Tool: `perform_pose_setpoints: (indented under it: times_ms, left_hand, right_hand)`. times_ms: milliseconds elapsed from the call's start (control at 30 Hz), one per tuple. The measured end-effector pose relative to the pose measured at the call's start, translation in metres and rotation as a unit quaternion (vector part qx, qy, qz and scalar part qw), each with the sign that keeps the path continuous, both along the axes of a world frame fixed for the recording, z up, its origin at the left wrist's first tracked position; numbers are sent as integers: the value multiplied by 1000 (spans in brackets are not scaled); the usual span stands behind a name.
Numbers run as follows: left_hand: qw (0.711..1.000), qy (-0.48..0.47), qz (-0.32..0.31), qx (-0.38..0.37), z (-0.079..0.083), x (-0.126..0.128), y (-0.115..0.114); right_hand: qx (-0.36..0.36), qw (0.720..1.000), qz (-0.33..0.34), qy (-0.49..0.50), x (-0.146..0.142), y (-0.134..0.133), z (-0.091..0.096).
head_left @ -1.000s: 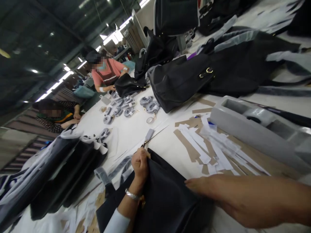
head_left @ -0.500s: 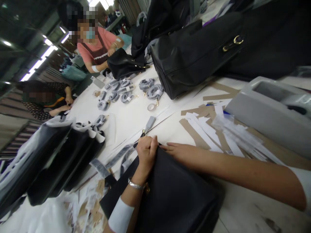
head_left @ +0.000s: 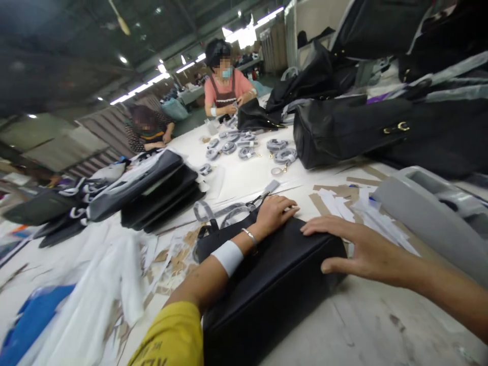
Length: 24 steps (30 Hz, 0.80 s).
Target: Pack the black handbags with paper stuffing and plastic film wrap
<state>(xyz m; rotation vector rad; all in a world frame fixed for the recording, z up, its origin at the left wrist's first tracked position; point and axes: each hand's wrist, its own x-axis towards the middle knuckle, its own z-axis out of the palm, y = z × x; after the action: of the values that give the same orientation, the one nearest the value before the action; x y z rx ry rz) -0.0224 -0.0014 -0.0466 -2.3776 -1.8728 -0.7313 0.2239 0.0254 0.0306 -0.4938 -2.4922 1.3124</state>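
A black handbag (head_left: 267, 284) lies flat on the white table (head_left: 362, 330) right in front of me. My left hand (head_left: 274, 213) rests on its far top edge, fingers curled over the rim, a silver bracelet and white wristband on the arm. My right hand (head_left: 358, 249) lies on the bag's right end, fingers stretched out and the thumb down its side. Wrapped grey straps (head_left: 224, 211) trail from the bag's far left corner.
Brown and white paper strips (head_left: 343, 201) litter the table to the right, beside a grey moulded tray (head_left: 427, 208). Stacked black bags (head_left: 152, 188) lie at left, large ones (head_left: 362, 132) behind. Coiled wrapped straps (head_left: 244, 147) lie mid-table. Two people work at the far end.
My view has swung and levelled. My left hand went from a fist pinching the bag's edge to resting on it. My right hand slid back to the bag's right end.
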Motion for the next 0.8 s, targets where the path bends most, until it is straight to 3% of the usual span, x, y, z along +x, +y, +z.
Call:
perform_pose_setpoints:
  times_ms: [133,233,300,400,467,533,567,633,700,800]
  left_hand:
    - [997,-24,-71,-4,17,-11,-9]
    - [994,-47,-73,-69,55,-25,-42]
    - [981,-116,-48,-149,92,-36,-84]
    - [929,-248,-28,-273,146,-41,-172]
    - [902,-318,-6,-291,161,-30,-236]
    - [891,-355,68,-275,150,-7,-292]
    - [881,-376,136,-253,136,9,-314]
    - [851,-412,297,-131,98,43,-344]
    - [788,-449,419,-42,62,75,-353]
    - [726,-502,468,36,36,106,-338]
  right_hand:
    - [57,998,7,-29,5,5,-7]
    - [90,995,16,-39,10,8,-8]
    - [112,992,26,-45,11,10,-7]
    - [133,989,32,-49,11,16,-6]
    - [137,988,39,-50,9,22,-8]
    - [140,987,54,-51,6,27,-9]
    - [141,987,61,-52,4,29,-10]
    - [142,987,65,-50,1,28,-12]
    - [142,988,46,-42,3,24,-16]
    - [154,988,-12,-13,22,24,-34]
